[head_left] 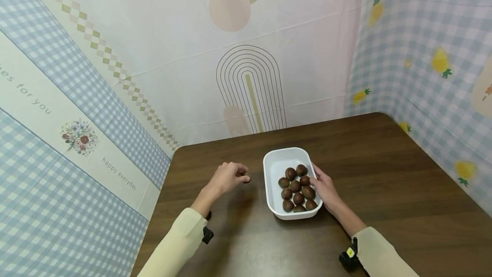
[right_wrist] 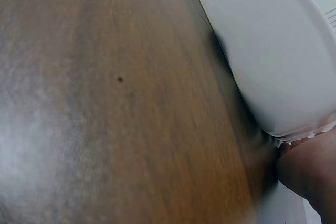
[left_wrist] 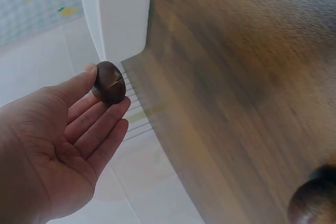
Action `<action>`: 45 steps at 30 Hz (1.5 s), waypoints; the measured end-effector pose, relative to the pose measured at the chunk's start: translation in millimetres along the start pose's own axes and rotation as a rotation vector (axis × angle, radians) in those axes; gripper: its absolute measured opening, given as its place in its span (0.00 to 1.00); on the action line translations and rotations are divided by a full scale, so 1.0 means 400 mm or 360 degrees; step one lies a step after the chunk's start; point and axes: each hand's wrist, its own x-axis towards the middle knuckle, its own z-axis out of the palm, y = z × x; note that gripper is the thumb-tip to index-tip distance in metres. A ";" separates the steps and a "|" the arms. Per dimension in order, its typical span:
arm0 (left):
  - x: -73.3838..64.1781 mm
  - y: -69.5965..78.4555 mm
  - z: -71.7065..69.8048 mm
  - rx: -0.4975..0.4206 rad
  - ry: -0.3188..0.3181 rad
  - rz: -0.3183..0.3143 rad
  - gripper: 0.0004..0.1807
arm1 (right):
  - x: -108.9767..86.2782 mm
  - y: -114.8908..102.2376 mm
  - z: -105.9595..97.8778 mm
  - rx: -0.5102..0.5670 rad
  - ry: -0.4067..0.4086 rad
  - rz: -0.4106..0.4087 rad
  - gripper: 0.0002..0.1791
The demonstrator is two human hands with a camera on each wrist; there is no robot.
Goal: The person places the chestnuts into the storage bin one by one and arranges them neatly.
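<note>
A brown chestnut (left_wrist: 109,83) is pinched between the thumb and fingertips of my left hand (head_left: 227,177), to the left of a white rectangular tub (head_left: 273,200). In the head view only a sliver of that chestnut shows below the fingers. Several more chestnuts (head_left: 295,186) lie in the tub, mostly toward its near end and right side. My right hand (head_left: 326,190) grips the tub's right side, with the thumb at the rim; its other fingers are mostly hidden. At the lower right of the left wrist view, another brown chestnut (left_wrist: 311,203) is partly cut off.
The dark wooden table (head_left: 369,166) stands against a patterned cloth backdrop (head_left: 184,54), with checked cloth at left and right. Each wrist carries a small black camera; the right one (head_left: 349,260) hangs near the table's front.
</note>
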 end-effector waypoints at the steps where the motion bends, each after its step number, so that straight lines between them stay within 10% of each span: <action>1: 0.005 0.003 0.001 0.0004 0.0001 -0.0004 0.19 | -0.001 -0.001 0.000 0.0004 0.0003 0.0003 0.38; 22: 0.118 0.101 0.057 0.0018 0.0161 0.0151 0.18 | 0.000 -0.004 -0.006 -0.0070 0.0072 0.0082 0.37; 45: 0.185 0.170 0.154 0.0227 0.0111 0.0130 0.19 | 0.004 0.000 -0.003 -0.0057 0.0067 0.0068 0.37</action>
